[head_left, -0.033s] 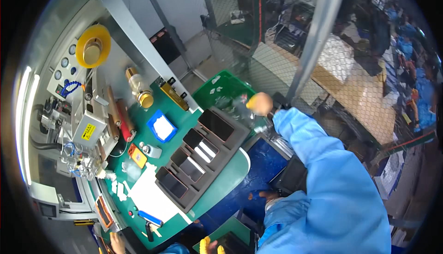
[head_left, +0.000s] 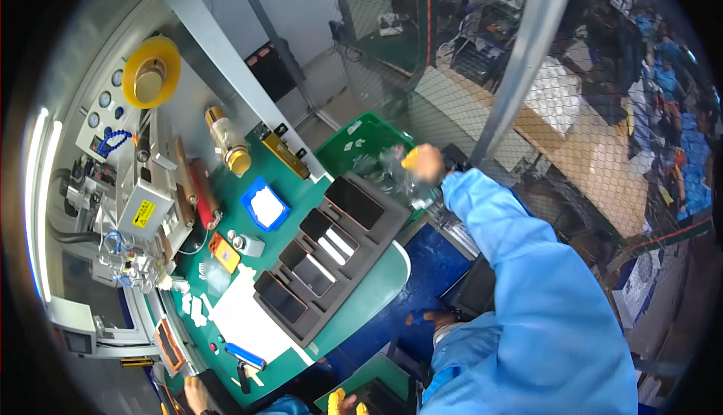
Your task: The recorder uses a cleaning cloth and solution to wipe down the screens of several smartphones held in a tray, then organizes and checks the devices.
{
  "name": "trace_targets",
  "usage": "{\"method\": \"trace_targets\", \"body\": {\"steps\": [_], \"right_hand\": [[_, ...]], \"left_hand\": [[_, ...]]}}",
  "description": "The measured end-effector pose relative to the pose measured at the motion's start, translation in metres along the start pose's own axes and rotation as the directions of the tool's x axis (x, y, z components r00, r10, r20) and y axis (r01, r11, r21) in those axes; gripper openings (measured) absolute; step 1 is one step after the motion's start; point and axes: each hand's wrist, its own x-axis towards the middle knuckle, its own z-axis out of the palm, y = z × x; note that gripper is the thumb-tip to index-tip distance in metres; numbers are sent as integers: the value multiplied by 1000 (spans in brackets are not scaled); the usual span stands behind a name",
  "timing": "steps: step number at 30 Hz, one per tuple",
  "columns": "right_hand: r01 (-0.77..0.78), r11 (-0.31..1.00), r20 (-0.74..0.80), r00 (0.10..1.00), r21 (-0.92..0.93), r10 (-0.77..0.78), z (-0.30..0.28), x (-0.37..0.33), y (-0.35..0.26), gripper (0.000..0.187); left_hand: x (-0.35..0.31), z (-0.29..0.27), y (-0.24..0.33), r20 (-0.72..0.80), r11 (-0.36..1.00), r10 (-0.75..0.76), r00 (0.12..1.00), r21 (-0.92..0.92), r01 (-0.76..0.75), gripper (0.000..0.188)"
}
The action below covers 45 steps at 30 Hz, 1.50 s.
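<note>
My right hand, with a yellow finger cot, is above the near right edge of a green bin. Its fingers are bent together; blur hides what they hold. Crumpled clear film and white scraps lie in the bin. At the lower edge shows part of my left hand, also in yellow finger cots, its fingers curled at a dark flat panel cut off by the frame. On the bench, a dark foam tray holds several phone-like panels, two with white strips.
On the green bench stand a blue tray, a pump bottle, an orange card, white sheets and a blue roller. A machine lines the left. Another hand shows lower left. A metal post rises right.
My right hand has shifted slightly over the bin. My left hand has risen a little at the lower edge. The other hand at lower left has moved slightly right.
</note>
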Motion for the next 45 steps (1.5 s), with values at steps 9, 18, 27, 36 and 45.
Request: {"method": "trace_targets", "body": {"steps": [9, 18, 27, 36, 45], "right_hand": [[-313, 694, 147, 946, 649, 289, 28, -12, -18, 19], [-871, 244, 877, 332, 426, -347, 1, -254, -148, 30], [-532, 694, 819, -3, 485, -574, -14, -359, -214, 29], [-53, 856, 821, -258, 514, -509, -20, -421, -243, 35], [-166, 962, 863, -427, 218, -269, -17, -463, -241, 26]], "left_hand": [[-4, 3, 1, -132, 990, -130, 983, -69, 122, 48], [5, 28, 13, 11, 811, -249, 969, -544, 215, 59], [-59, 1, 3, -171, 583, -275, 946, -812, 22, 29], [-138, -20, -18, -471, 811, -194, 860, -571, -129, 18], [-183, -33, -35, -423, 633, -256, 869, -753, -180, 22]]}}
